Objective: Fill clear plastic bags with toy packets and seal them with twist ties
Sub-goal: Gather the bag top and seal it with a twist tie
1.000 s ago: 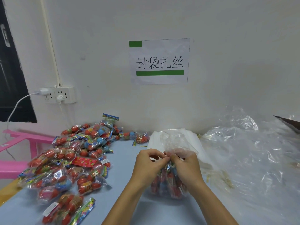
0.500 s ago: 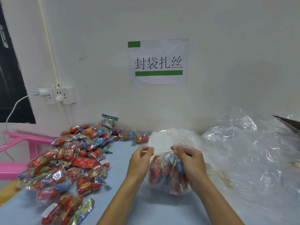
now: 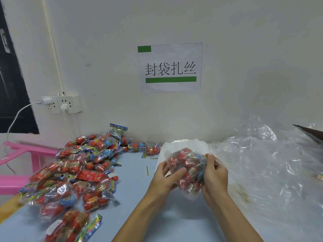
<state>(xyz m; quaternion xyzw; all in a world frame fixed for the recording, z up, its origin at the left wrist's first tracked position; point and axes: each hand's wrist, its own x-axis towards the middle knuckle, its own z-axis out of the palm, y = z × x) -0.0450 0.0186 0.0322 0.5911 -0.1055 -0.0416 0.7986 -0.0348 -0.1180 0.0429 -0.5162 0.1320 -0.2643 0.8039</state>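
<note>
Clear, crinkly film wraps the filled bag (image 3: 187, 172), which is held above the blue table (image 3: 132, 193), just in front of the stack of white flat bags (image 3: 183, 145). The left hand (image 3: 166, 177) cups the filled bag's left side with its thumb curled over the front, and the right hand (image 3: 215, 173) grips the right side, where the film seems gathered into a neck; whether a tie is already on it cannot be told. I judge the filled bag to be light but lumpy: the red and blue egg-shaped toys inside would shift, and the glossy film would slip under flat fingers, so the best hold is the bunched neck, with the other hand under the bulge. Left of the filled bag lies the heap of loose toy packets (image 3: 76, 175), and between heap and filled bag lies a thin yellow-green twist tie (image 3: 147, 171). Right of the filled bag spreads a drift of crumpled clear plastic (image 3: 265, 165). Above the filled bag, on the wall, a paper sign (image 3: 170, 67) with green bars reads 封袋扎丝. Printing on the packets' headers is too small to read.
</note>
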